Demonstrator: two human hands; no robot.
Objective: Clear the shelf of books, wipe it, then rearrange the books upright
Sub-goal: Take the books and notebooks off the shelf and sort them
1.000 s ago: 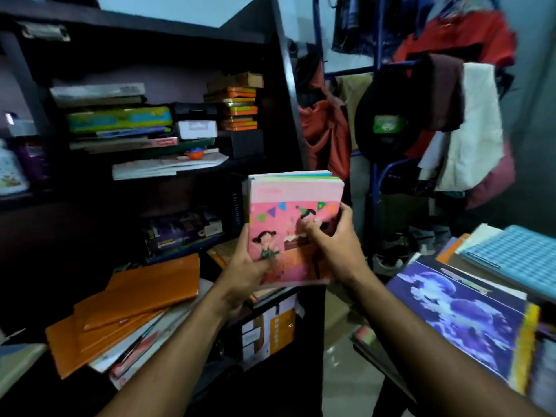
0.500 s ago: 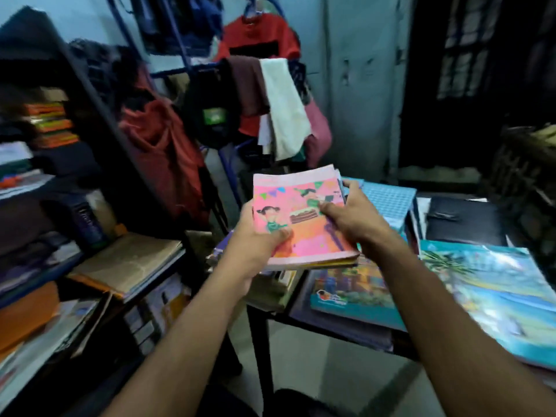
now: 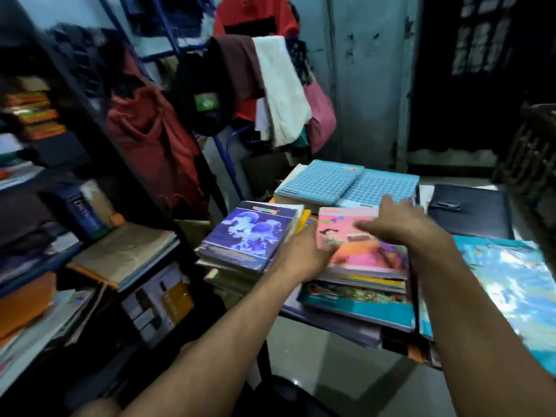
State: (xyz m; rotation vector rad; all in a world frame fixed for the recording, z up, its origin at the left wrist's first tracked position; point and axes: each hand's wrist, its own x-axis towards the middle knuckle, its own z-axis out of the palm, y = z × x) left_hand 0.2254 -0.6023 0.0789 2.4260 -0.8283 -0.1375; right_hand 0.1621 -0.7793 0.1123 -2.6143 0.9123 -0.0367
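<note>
Head view: pink book (image 3: 358, 245) lies flat atop a stack on the bench (image 3: 340, 325), between both grips. Left hand (image 3: 301, 254) touches its left edge, fingers loose, holding nothing. Right hand (image 3: 394, 221) spread open above its far right corner, blurred. Purple book (image 3: 249, 233) just left of left hand; shelf (image 3: 126, 164) further left.
</note>
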